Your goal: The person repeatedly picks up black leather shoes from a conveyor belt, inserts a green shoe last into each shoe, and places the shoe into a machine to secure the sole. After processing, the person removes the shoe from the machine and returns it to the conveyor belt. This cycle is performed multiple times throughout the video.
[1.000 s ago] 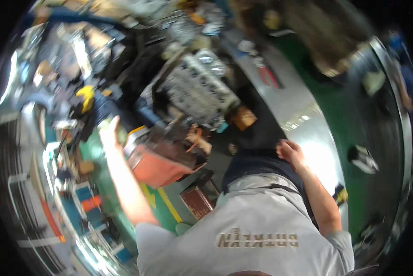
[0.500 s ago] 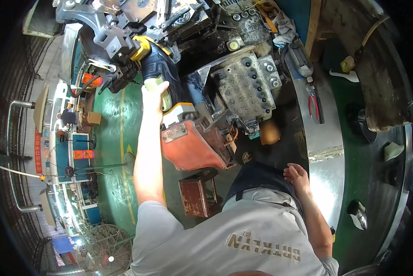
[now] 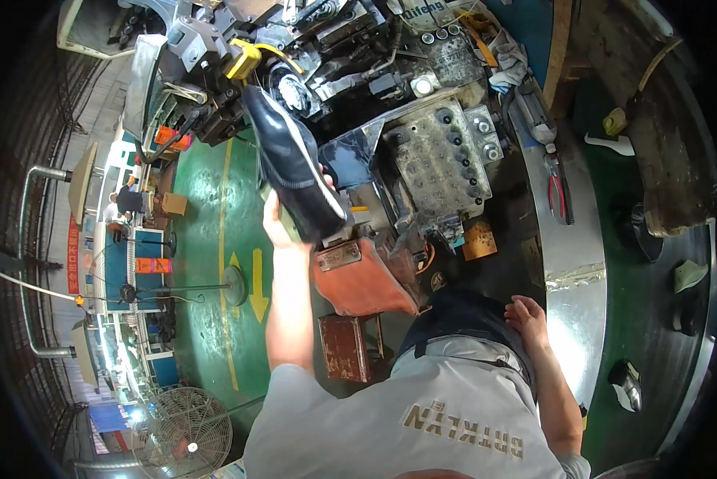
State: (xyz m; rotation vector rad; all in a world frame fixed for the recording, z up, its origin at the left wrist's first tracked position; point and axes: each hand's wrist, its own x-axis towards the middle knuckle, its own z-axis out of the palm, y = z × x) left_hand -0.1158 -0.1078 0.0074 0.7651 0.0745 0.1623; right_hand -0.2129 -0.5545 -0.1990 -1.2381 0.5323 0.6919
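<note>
Grasping black shoe [image 3: 288,152] in left hand [image 3: 281,227], seemingly off shoemaking machine [image 3: 429,152], not set down; with empty right hand [image 3: 528,319] half-curled.

The grey shirt [image 3: 358,427] has short sleeves [image 3: 296,399] and brownish letters [image 3: 462,431]. The pants [image 3: 466,319] are dark, maybe blue, hard to tell.

We count one left hand [image 3: 276,224], one right hand [image 3: 528,319], one held black shoe [image 3: 289,160], one pair of red-handled pliers [image 3: 553,180], one rusty red stool [image 3: 344,349], one large wire-cage fan [image 3: 181,431], one cardboard box [image 3: 174,204], two yellow floor arrows [image 3: 258,289] and three round dials [image 3: 429,37].
</note>
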